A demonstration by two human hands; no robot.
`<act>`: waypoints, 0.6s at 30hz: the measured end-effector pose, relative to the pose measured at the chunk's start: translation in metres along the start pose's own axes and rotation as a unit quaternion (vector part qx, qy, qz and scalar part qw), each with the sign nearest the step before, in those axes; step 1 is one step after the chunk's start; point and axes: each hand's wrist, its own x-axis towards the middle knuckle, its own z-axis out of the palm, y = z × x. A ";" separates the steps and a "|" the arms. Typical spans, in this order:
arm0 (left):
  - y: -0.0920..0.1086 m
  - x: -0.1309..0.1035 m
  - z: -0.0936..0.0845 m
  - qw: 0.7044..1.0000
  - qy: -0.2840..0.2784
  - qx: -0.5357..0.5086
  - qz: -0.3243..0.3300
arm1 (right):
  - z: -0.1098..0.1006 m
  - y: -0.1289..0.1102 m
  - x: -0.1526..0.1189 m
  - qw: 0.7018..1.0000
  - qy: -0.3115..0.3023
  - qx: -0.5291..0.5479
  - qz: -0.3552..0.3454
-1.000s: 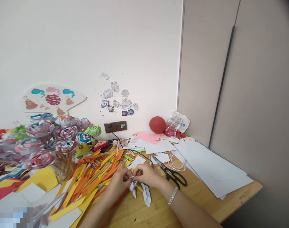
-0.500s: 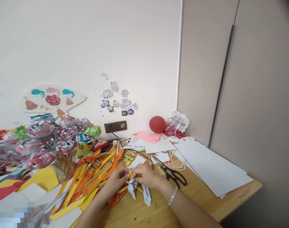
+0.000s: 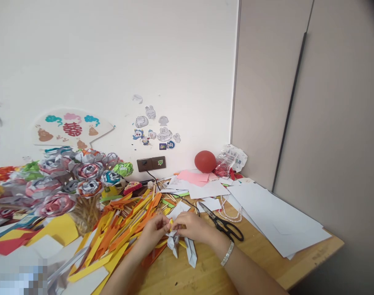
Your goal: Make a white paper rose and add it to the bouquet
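Observation:
Over the wooden table, my left hand (image 3: pixel 156 230) and my right hand (image 3: pixel 194 226) meet with their fingertips pinched together. Between them is a folded paper piece (image 3: pixel 172 242), with pale grey-white petal-like folds hanging below and a yellow part showing between the fingertips. The fingers cover some of it. A long folded white paper strip (image 3: pixel 191 253) lies just under my right hand, and a bit of yellow paper shows beside it. Left of my left hand is a heap of folded orange and yellow paper strips (image 3: pixel 113 233).
Black-handled scissors (image 3: pixel 226 228) lie right of my right hand, beside a beaded string (image 3: pixel 231 217). White sheets (image 3: pixel 275 217) cover the table's right side. A red balloon (image 3: pixel 205 161) sits at the back. Paper flowers (image 3: pixel 58 184) crowd the left, below a decorated fan (image 3: pixel 72 127).
The view has swung slightly left, so everything sits a little further right. My right fingers have shifted slightly over the paper piece; both hands stay on it.

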 end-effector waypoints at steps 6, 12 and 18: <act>0.001 0.000 0.001 1.000 0.006 0.013 -0.005 | 0.004 0.002 0.000 0.999 -0.016 -0.033 0.014; 0.008 -0.001 0.002 1.000 0.025 0.010 -0.010 | 0.006 0.002 0.001 0.998 -0.001 -0.057 0.004; 0.011 -0.002 0.003 0.999 0.035 -0.006 -0.028 | 0.003 0.000 0.001 0.999 -0.006 -0.045 0.004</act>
